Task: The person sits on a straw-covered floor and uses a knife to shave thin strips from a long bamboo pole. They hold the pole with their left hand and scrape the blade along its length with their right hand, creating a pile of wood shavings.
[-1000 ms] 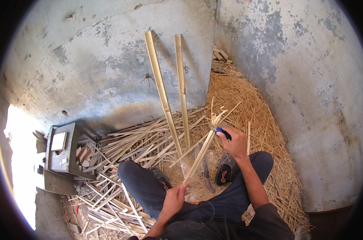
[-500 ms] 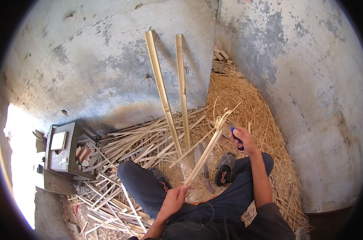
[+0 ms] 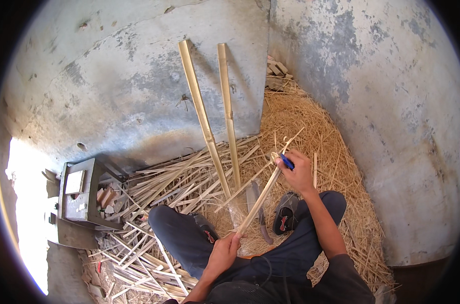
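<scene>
My left hand [image 3: 223, 253] is closed round the near end of a pale bamboo strip [image 3: 259, 204], which slants up and away to the right. At the strip's far end my right hand [image 3: 298, 171] grips a blue-handled tool [image 3: 286, 161], its fingers wrapped round the handle. It looks like a knife, but the blade is hidden behind the hand and the strip. Thin curled shavings [image 3: 288, 141] stand off the strip's tip. Below the strip, between my feet, lies a large blade with a curved brown handle [image 3: 264, 232].
Two long bamboo slats [image 3: 203, 119] [image 3: 228, 111] lean on the grey wall [image 3: 133, 76]. Split bamboo strips [image 3: 174, 177] cover the floor at left, and a heap of shavings [image 3: 303, 119] fills the right corner. A worn wooden stool-like frame [image 3: 90, 195] lies at left.
My right hand has moved up and left, onto the strip's far end, with the blue-handled tool. The strip's curled shavings have shifted. My left hand keeps its hold.
</scene>
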Demonstrator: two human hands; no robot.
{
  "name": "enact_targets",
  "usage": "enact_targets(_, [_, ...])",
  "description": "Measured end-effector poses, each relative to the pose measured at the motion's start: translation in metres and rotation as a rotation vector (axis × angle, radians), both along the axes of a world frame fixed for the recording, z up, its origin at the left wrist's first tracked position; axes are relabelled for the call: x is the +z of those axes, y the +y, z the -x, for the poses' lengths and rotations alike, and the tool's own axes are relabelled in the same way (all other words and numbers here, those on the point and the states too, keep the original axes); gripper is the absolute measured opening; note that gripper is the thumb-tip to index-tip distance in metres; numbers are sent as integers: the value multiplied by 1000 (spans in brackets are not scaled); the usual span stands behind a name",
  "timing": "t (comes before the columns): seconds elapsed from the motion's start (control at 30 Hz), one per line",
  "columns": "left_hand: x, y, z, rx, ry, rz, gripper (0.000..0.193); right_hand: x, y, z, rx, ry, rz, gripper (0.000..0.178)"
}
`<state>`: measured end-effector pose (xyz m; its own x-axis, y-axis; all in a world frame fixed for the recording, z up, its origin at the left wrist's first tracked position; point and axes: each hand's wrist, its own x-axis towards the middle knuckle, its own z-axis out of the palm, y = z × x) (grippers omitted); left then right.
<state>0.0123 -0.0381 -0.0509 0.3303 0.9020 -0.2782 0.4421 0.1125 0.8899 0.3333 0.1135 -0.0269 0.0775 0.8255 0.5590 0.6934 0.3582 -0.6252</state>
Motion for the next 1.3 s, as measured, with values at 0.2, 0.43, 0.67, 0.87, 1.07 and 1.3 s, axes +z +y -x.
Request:
enact_targets(0.2, [2,1,3,-33,-3,-3,38,-15,5,-11,95,502,236,25])
enact_targets(0.43, [7,5,4,-62,17,1,38,-14,5,-20,162,425,252,21])
enact_targets(0.67, [4,12,6,14,-267,290,50,10,-13,-6,12,415,92,35])
enact_targets(0.87, [8,28,6,18,-435,228,56,16,-55,16,76,205,103,39])
enact_targets(1.07, [22,43,-4,6,-474,149,57,4,-88,51,257,-85,28,32])
enact_targets(1.3, [37,47,-13,16,-442,136,55,6,-96,64,284,-194,-31,31])
